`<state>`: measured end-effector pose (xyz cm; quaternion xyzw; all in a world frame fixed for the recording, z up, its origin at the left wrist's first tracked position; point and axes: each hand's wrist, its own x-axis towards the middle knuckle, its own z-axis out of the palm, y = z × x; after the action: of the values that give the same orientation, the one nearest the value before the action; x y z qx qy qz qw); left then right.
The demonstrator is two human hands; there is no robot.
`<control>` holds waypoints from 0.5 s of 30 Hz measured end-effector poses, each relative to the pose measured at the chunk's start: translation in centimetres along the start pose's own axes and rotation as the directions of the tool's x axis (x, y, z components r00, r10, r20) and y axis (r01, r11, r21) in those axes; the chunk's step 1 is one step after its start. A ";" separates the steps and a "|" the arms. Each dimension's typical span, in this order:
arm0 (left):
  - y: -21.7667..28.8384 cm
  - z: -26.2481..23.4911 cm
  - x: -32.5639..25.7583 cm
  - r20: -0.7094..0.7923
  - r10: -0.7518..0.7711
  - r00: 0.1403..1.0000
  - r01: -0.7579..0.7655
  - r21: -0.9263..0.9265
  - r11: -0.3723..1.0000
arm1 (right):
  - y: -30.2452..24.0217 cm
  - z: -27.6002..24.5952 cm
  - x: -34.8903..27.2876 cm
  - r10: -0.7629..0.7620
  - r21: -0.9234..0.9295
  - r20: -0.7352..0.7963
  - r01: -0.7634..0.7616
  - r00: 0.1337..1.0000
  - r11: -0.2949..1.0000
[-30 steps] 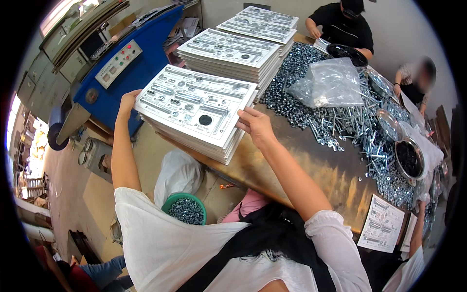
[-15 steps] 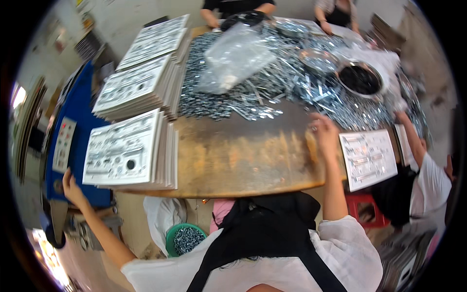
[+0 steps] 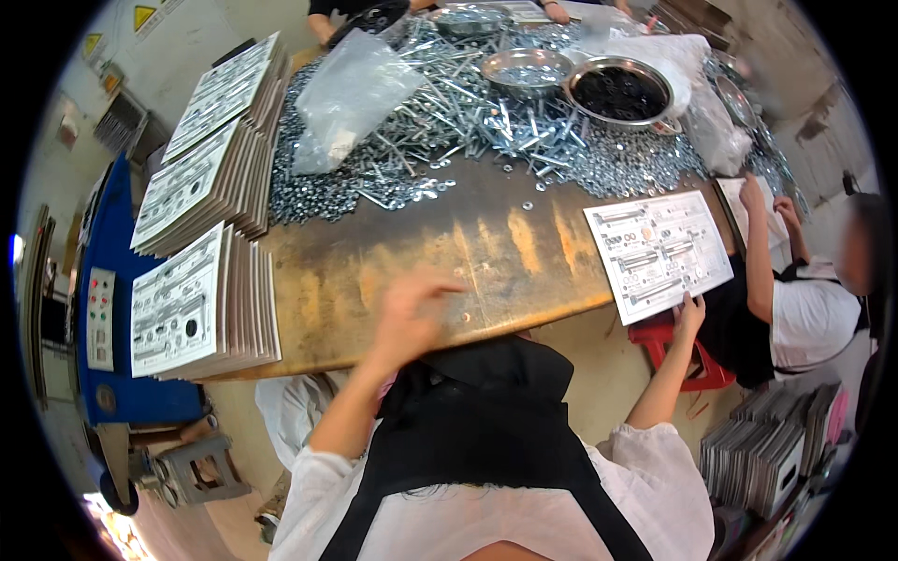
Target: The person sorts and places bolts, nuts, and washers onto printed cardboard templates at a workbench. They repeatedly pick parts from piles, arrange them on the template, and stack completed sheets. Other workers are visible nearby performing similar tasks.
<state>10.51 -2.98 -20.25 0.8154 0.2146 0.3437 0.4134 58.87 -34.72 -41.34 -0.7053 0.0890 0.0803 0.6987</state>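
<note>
My right hand [image 3: 690, 313] grips the near edge of a white card [image 3: 659, 252] patterned with bolts, washers and nuts; whether these are printed or real parts I cannot tell. The card lies at the table's right side and overhangs the near edge. Over the near middle of the wooden table [image 3: 440, 243], my left hand [image 3: 416, 313] is smeared by motion, so its fingers are unclear. Similar cards stand in tall stacks [image 3: 178, 309] at the table's left. Beyond my hands spreads a heap of loose bolts [image 3: 449, 84] and nuts [image 3: 627, 159].
A clear plastic bag [image 3: 351, 98] lies on the heap, near a metal bowl of black parts [image 3: 619, 92] and another metal bowl [image 3: 527, 70]. A co-worker [image 3: 809, 318] sits at right by a red stool [image 3: 692, 360]. A blue machine [image 3: 140, 318] stands left.
My left hand has swung from beside the blue machine to over the table's near middle. My right hand has gone from near the hardware heap to the card's near edge. The view has shifted right.
</note>
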 end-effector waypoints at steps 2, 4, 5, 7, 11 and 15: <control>-0.9 6.0 1.6 0.382 0.031 0.924 0.018 -0.122 0.992 | 0.5 -2.4 1.6 0.016 0.040 0.040 -0.017 0.999 0.999; -1.7 11.9 2.0 0.536 0.097 0.838 0.090 -0.312 0.946 | 1.0 -3.1 1.9 -0.016 0.070 0.039 0.013 0.999 0.997; -2.5 14.2 1.8 0.635 0.055 0.770 0.210 -0.334 0.919 | 1.3 -3.3 1.5 -0.019 0.060 0.049 0.016 0.999 0.998; -4.7 18.5 1.0 0.749 0.045 0.661 0.299 -0.318 0.900 | 1.7 -3.9 0.7 -0.036 0.057 0.063 0.033 0.997 0.998; -8.1 24.6 -2.1 0.880 -0.035 0.474 0.623 -0.307 0.720 | 1.8 -2.0 -4.0 -0.081 0.064 0.119 0.073 0.990 0.995; -8.6 23.9 -3.8 0.854 -0.207 0.476 0.768 -0.290 0.571 | 1.9 0.1 -11.0 -0.027 0.084 0.196 0.010 0.980 0.996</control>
<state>25.03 -13.12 -38.86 0.5730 0.1350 -0.1157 0.8001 47.69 -34.52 -40.61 -0.6651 0.0160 0.1396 0.7334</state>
